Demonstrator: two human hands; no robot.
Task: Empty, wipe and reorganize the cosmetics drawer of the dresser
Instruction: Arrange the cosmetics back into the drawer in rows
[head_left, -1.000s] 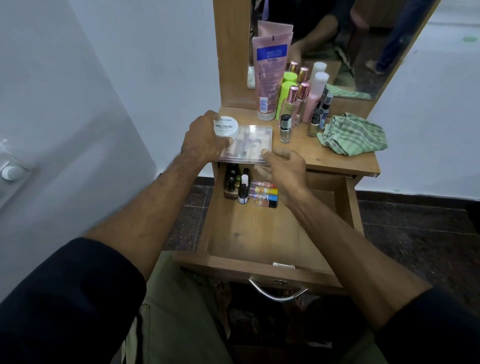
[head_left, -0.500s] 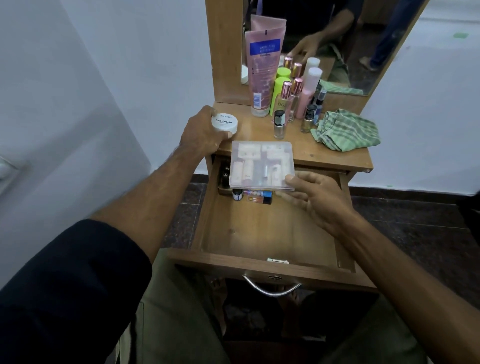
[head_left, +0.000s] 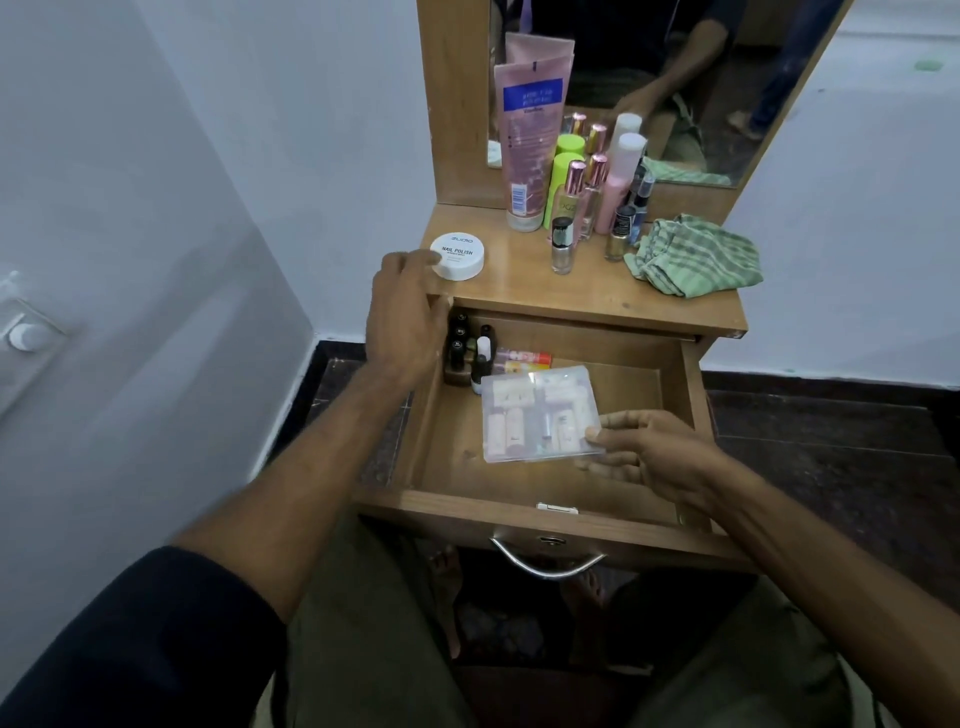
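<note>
The wooden drawer (head_left: 582, 519) of the dresser stands pulled out. My right hand (head_left: 649, 457) grips a clear flat plastic case (head_left: 537, 415) of small cosmetics by its right corner, low over the drawer floor. Small dark bottles (head_left: 460, 348) and colourful tubes (head_left: 522, 359) sit in the drawer's back left corner. A white round nail polish remover tub (head_left: 460, 255) rests on the dresser top (head_left: 597, 296). My left hand (head_left: 408, 322) hovers at the dresser's left edge just beside the tub, fingers apart, holding nothing.
On the dresser top stand a pink tube (head_left: 530, 140), a green bottle (head_left: 563, 187), perfume bottles (head_left: 574, 197), a nail polish bottle (head_left: 562, 244) and a green checked cloth (head_left: 691, 254). A mirror (head_left: 649, 78) rises behind. A white wall lies to the left.
My right hand has brought the clear case from the dresser top down into the drawer. My left hand has let go of the white tub and drawn back slightly.
</note>
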